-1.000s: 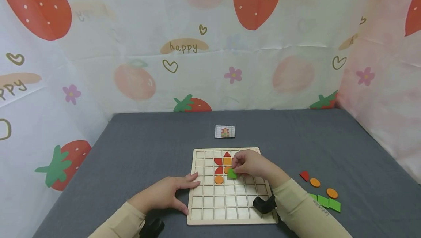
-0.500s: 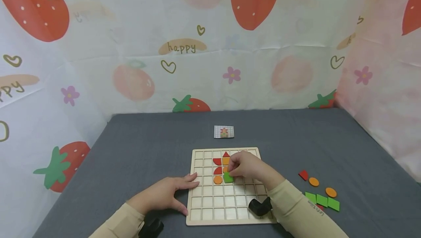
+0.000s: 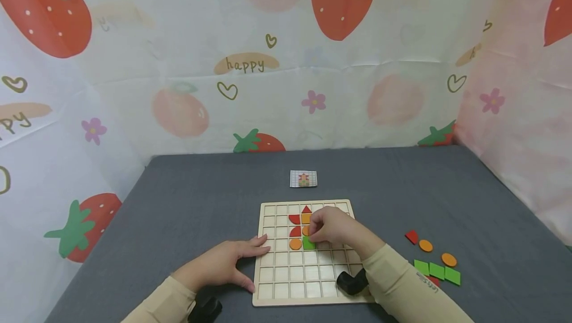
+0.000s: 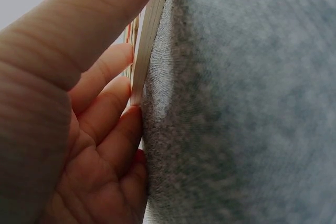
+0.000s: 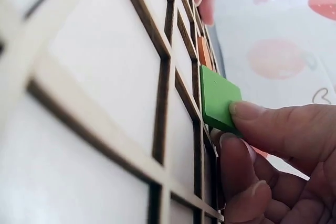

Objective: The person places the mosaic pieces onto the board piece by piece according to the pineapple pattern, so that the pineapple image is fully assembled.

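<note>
A wooden grid board [image 3: 286, 283] lies on the grey table. Red and orange pieces fill several cells near its top middle. My right hand [image 3: 330, 226] pinches a green square [image 3: 308, 243] and holds it at a cell just right of an orange disc [image 3: 295, 244]. In the right wrist view the green square [image 5: 216, 98] is tilted, one edge in the grid, with my fingertips [image 5: 252, 113] on it. My left hand [image 3: 223, 263] rests flat against the board's left edge [image 4: 149, 30], fingers straight.
Loose pieces lie right of the board: a red piece [image 3: 411, 236], two orange discs [image 3: 425, 245], and green squares [image 3: 437, 271]. A small pattern card [image 3: 303, 178] sits beyond the board. Printed fabric walls enclose the table on three sides.
My right hand has carried the green square left and down, from above the board's middle to the cell beside the orange disc. The left hand has stayed put.
</note>
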Available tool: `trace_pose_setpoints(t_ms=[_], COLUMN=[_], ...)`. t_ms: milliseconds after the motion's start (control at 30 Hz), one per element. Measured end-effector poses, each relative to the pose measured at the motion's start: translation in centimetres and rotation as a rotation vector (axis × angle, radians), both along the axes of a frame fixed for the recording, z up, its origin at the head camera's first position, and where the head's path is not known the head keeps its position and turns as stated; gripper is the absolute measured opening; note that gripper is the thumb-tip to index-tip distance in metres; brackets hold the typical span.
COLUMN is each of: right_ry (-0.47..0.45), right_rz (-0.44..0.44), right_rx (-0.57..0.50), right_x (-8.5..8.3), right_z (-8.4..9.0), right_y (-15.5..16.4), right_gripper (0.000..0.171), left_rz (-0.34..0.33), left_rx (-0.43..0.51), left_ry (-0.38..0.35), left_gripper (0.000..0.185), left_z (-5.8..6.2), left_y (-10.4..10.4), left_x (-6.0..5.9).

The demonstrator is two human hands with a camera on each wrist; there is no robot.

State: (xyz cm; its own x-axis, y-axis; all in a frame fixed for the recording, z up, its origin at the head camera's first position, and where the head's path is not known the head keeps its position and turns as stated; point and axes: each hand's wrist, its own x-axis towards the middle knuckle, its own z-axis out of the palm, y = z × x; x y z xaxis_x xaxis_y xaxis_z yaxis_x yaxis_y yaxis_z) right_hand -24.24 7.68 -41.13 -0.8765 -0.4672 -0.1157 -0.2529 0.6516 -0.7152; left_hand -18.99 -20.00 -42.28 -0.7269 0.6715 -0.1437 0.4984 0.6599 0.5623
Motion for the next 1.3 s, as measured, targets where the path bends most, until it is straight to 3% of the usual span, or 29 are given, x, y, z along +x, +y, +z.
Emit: trace_pose_setpoints(t_ms=[367,733,1033,1300], right_ry=[0.035,-0.022,-0.062,-0.084], right_rz=[-0.005,0.005,0.011,-0.055], right_rx=[0.061,0.074,-0.028,-0.076], right_x=[0.0,-0.1,0.2,0.6], right_z=[0.0,0.1,1.7,3.0], right_y=[0.1,0.6,3.6,7.4], right_gripper=[0.015,0.005,0.006,0.014], left_rz=[-0.001,-0.001,0.001,0.002], left_rx=[0.004,0.01,0.011,0.015], left_ry=[0.005,0.0,-0.003,-0.006], left_gripper=[0.085,0.084,0.084,0.084], left_z=[0.0,-0.1,-0.2,-0.2], left_y=[0.0,0.0,0.0,-0.1], left_x=[0.0,-0.1,-0.1,-0.1])
